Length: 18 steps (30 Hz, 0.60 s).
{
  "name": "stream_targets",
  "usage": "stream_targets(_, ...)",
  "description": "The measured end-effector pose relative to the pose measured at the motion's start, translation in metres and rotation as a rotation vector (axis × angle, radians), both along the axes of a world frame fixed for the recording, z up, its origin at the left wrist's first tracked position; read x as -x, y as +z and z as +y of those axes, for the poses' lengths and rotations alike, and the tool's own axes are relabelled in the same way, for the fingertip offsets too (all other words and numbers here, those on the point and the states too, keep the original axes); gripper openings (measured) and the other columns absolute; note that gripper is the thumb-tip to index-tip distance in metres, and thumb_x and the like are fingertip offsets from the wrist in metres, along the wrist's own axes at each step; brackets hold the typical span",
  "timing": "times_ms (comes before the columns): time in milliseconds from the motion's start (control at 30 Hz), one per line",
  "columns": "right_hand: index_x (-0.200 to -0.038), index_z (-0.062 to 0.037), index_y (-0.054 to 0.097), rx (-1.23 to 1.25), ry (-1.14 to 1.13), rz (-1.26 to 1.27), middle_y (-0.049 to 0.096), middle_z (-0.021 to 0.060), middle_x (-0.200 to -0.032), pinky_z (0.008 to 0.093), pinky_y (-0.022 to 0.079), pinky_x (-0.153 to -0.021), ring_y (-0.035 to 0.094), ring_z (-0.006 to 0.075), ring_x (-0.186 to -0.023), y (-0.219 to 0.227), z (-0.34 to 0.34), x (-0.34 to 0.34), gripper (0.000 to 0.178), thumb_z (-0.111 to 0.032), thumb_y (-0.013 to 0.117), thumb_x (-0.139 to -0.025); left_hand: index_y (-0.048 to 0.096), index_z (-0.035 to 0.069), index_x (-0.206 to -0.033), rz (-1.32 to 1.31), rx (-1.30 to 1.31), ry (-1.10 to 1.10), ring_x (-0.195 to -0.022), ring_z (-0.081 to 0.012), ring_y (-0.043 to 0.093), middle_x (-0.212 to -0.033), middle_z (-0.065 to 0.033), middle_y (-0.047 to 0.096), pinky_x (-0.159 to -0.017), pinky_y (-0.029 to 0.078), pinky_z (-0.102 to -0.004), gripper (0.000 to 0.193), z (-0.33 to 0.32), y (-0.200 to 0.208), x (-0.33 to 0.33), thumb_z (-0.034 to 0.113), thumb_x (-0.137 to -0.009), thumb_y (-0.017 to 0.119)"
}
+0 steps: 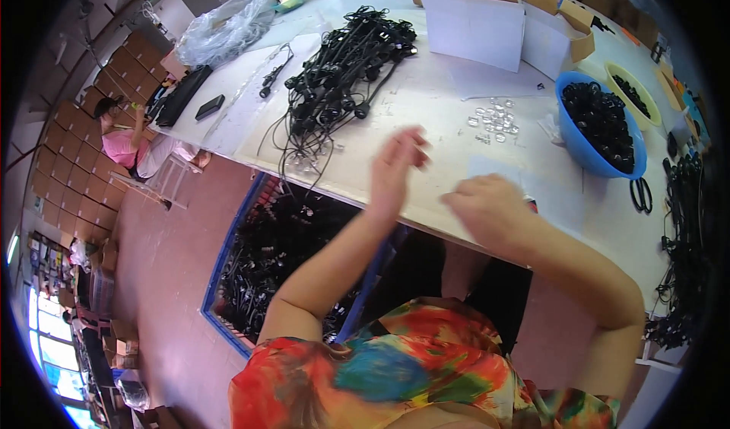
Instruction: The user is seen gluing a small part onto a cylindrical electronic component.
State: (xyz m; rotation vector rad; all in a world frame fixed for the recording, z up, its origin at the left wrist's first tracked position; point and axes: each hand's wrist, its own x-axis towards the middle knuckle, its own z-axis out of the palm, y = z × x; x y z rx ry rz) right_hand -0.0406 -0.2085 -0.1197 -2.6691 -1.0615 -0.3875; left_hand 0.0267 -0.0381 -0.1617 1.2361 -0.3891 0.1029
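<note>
My left hand [397,164] is raised over the near edge of the white table, blurred, its fingers loosely bent and apart with nothing visible in them. To its right, my right hand [490,207] has its fingers curled closed; whatever they hold, if anything, is hidden. A small red and dark item [531,205] peeks out beside the right wrist. Left of my hands lies a heap of black cables with plugs [334,75], some strands hanging over the edge. Beyond my hands several small clear plastic pieces [498,121] are scattered on the tabletop [426,109].
At right stand a blue bowl [641,151] of black parts, a yellow bowl [612,70], black-handled scissors [641,195] and more black cables [684,231]. White boxes [475,30] stand behind. Below the table is a blue-rimmed crate [217,281]; a person [125,144] sits far left.
</note>
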Motion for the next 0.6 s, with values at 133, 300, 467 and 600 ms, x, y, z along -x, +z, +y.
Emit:
stream_targets(133,-0.090,-0.0079,0.061,-0.079,0.024,0.094,0.059,0.0100,-0.087,0.0359,0.045,-0.074,0.058,0.0254,-0.083,-0.025,0.093,-0.049,0.021,-0.008,0.054,-0.070,0.052,0.004,-0.110,-0.127,-0.079,0.366,-0.071,-0.0082,0.053,-0.090,-0.0035,0.057,-0.063,0.043,-0.0215,0.027,0.082,0.053,-0.089,0.020,-0.090,0.047)
stream_targets(300,-0.094,-0.0046,0.061,-0.595,-0.007,0.141,0.059,0.0121,-0.090,0.0337,0.046,-0.072,0.058,0.0250,-0.082,-0.048,0.155,-0.104,0.019,-0.009,0.054,-0.077,0.056,0.007,-0.107,0.001,-0.367,0.744,-0.062,-0.0073,0.051,-0.083,-0.0016,0.058,-0.053,0.043,-0.0221,0.023,0.200,0.065,-0.186,0.017,-0.087,0.050)
stream_targets(467,-0.097,-0.0036,0.062,-1.035,-0.185,0.280,0.062,0.0112,-0.087,0.0271,0.046,-0.068,0.059,0.0191,-0.074,-0.079,0.140,-0.146,0.019,-0.008,0.054,-0.079,0.059,0.005,-0.103,0.142,-0.877,0.642,-0.061,-0.0099,0.053,-0.080,-0.0042,0.060,-0.052,0.043,-0.0251,0.030,0.222,0.047,-0.230,0.026,-0.082,0.052)
stream_targets(600,-0.096,-0.0028,0.062,-1.007,-0.178,0.324,0.063,0.0110,-0.085,0.0270,0.046,-0.069,0.060,0.0184,-0.074,-0.082,0.131,-0.148,0.020,-0.007,0.054,-0.079,0.064,0.000,-0.088,0.153,-1.448,0.720,-0.086,-0.0308,0.060,-0.092,-0.0191,0.062,-0.077,0.045,-0.0374,0.047,0.192,0.036,-0.245,0.043,-0.078,0.048)
